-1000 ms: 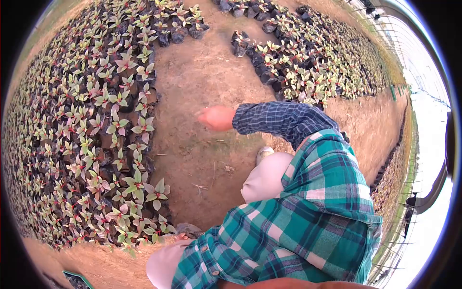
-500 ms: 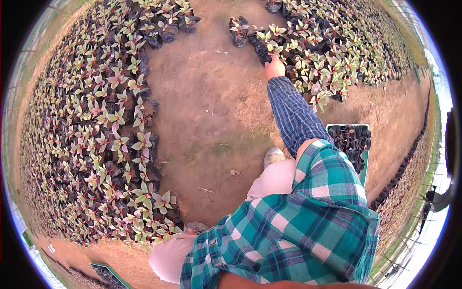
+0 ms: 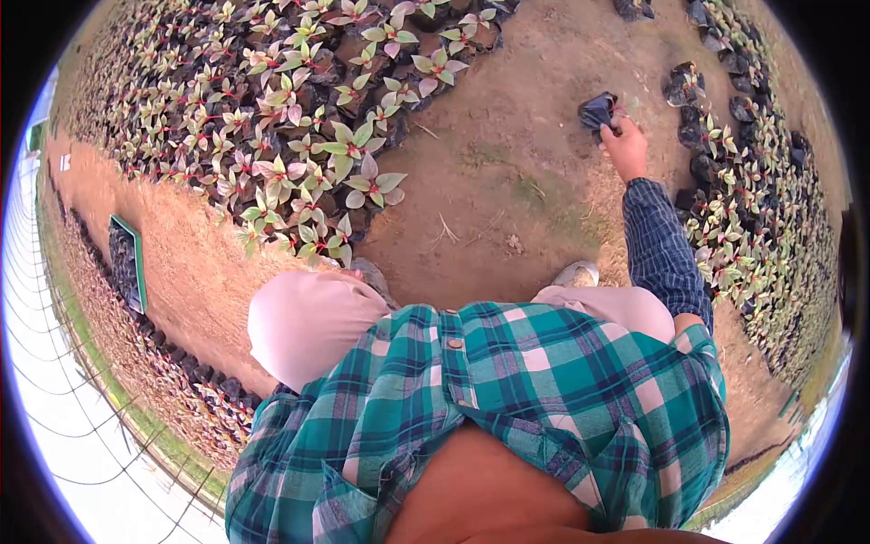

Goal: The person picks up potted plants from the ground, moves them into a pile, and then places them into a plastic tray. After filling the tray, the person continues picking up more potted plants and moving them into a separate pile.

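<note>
My right hand is closed on a seedling bag, a small black plastic grow bag with soil and a leafy seedling. The bag is tilted over the bare ground, its dark side to the left and its blurred leaves to the right, beside my fingers. To the right of my hand stands a row of bagged seedlings. My left hand does not show; my body and left knee hide that side.
A dense block of bagged seedlings fills the left and upper left. Bare soil runs between the blocks. A green-edged crate of black bags lies far left. Another black bag stands to the right, near the seedling row.
My right hand has come away from the right-hand seedling block with a seedling bag in it, now over the bare soil. The view has turned left.
</note>
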Demonstrator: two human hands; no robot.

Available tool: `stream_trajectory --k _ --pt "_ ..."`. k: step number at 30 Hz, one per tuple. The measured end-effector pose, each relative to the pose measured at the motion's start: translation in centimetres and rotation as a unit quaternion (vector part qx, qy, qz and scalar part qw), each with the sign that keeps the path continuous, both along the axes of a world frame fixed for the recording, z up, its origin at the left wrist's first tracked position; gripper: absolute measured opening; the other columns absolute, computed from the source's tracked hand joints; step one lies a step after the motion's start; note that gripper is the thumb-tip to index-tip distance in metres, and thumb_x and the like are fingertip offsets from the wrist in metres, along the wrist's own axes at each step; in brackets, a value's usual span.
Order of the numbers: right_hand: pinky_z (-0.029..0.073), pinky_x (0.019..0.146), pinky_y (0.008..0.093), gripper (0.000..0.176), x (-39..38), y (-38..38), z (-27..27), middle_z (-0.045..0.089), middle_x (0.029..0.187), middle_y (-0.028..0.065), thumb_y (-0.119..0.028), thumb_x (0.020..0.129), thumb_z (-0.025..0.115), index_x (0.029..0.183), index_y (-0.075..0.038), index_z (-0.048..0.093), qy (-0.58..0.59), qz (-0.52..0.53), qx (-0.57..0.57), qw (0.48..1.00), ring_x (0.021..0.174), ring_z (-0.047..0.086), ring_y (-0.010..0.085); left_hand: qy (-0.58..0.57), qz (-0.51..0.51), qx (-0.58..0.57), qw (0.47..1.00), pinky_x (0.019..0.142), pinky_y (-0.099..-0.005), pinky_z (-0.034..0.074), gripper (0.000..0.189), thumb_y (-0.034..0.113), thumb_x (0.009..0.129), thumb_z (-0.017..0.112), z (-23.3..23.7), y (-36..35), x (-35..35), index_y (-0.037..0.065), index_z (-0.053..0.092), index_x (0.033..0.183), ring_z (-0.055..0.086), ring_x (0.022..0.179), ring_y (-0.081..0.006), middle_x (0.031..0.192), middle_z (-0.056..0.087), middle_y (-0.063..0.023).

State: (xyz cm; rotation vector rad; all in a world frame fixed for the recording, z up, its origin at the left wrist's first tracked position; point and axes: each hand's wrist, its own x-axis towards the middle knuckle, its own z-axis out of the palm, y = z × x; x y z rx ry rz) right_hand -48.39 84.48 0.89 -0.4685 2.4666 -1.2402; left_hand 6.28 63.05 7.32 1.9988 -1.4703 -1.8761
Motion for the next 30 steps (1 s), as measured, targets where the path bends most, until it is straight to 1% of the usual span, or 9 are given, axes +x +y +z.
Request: stream_trajectory --k 4,8,12,15,16,19,22,26,30 --pt "0.047 0.066 0.0404 0.02 5.4 -9.5 2.4 0.059 0.079 0.0151 -0.016 0.076 0.068 0.085 -0.001 0.058 0.142 0.318 -0.019 0.937 0.075 0.059 0.0348 0.013 -0.013 0.013 1.0 0.075 -0.0368 0.055 0.042 0.041 0.095 0.053 -0.2 -0.4 0.2 0.006 0.051 0.117 0.064 0.084 -0.0228 0.099 0.062 -0.0117" --pt "0.049 0.073 0.0465 0.013 11.3 -17.6 4.0 0.06 0.085 0.0159 -0.013 0.079 0.057 0.089 -0.004 0.057 0.182 0.503 -0.019 0.845 0.083 0.061 0.0368 0.023 -0.032 0.016 0.999 0.075 -0.037 0.055 0.041 0.041 0.094 0.053 -1.1 -1.1 0.7 0.006 0.051 0.117 0.064 0.084 -0.0229 0.099 0.062 -0.0117" --pt "0.051 0.07 0.0459 0.016 15.3 -19.6 0.8 0.059 0.088 0.015 -0.012 0.079 0.058 0.091 -0.003 0.054 0.217 0.592 0.003 0.776 0.082 0.062 0.0362 0.03 -0.075 0.041 0.996 0.076 -0.0372 0.055 0.041 0.04 0.094 0.054 -2.6 -2.0 0.1 0.006 0.051 0.117 0.064 0.084 -0.023 0.099 0.062 -0.0118" --pt "0.051 0.077 0.0453 0.021 15.1 -18.5 -0.7 0.058 0.099 0.0166 -0.012 0.082 0.057 0.101 -0.003 0.053 0.171 0.617 -0.021 0.768 0.092 0.06 0.0369 0.024 -0.098 0.057 0.993 0.076 -0.0373 0.055 0.04 0.04 0.094 0.054 -3.2 -2.9 0.0 0.006 0.051 0.117 0.064 0.084 -0.023 0.099 0.062 -0.0118" --pt "0.051 0.077 0.0453 0.021 14.2 -17.4 0.2 0.058 0.099 0.0166 -0.012 0.082 0.057 0.101 -0.003 0.053 0.175 0.606 -0.011 0.776 0.092 0.06 0.0369 0.021 -0.103 0.061 0.993 0.076 -0.0374 0.055 0.04 0.04 0.094 0.055 -3.3 -3.2 0.0 0.006 0.051 0.117 0.065 0.084 -0.023 0.099 0.062 -0.0118" --pt "0.049 0.082 0.0445 0.028 11.6 -13.7 1.8 0.055 0.106 0.016 -0.014 0.087 0.054 0.114 -0.006 0.053 0.12 0.41 -0.023 0.904 0.094 0.059 0.0365 0.003 -0.112 0.074 0.991 0.076 -0.0375 0.055 0.04 0.039 0.094 0.055 -3.7 -3.5 -0.3 0.006 0.051 0.116 0.065 0.084 -0.0231 0.099 0.062 -0.0118" --pt "0.049 0.081 0.0439 0.025 5.1 -8.4 0.7 0.057 0.1 0.0165 -0.01 0.084 0.057 0.109 -0.005 0.054 0.139 0.163 0.0 0.977 0.095 0.058 0.0365 -0.01 -0.123 0.084 0.989 0.076 -0.0376 0.055 0.04 0.039 0.094 0.056 -4.1 -4.1 -1.4 0.006 0.051 0.116 0.065 0.084 -0.0232 0.099 0.062 -0.0118" --pt "0.051 0.076 0.0458 0.025 -5.8 1.2 -1.5 0.056 0.099 0.0236 -0.011 0.082 0.058 0.105 -0.002 0.055 0.219 -0.122 0.181 0.951 0.092 0.059 0.0396 -0.039 -0.133 0.098 0.985 0.076 -0.0378 0.055 0.039 0.039 0.094 0.056 -3.8 -4.3 -1.7 0.006 0.052 0.116 0.065 0.083 -0.0233 0.099 0.062 -0.0119" --pt "0.055 0.071 0.0415 0.041 -11.5 7.7 -1.6 0.051 0.108 0.0278 -0.01 0.081 0.059 0.12 -0.004 0.047 0.179 -0.249 0.334 0.891 0.085 0.063 0.0378 -0.071 -0.148 0.109 0.98 0.076 -0.038 0.055 0.039 0.038 0.094 0.057 -3.2 -4.5 -2.2 0.007 0.052 0.116 0.065 0.083 -0.0233 0.099 0.062 -0.0119"
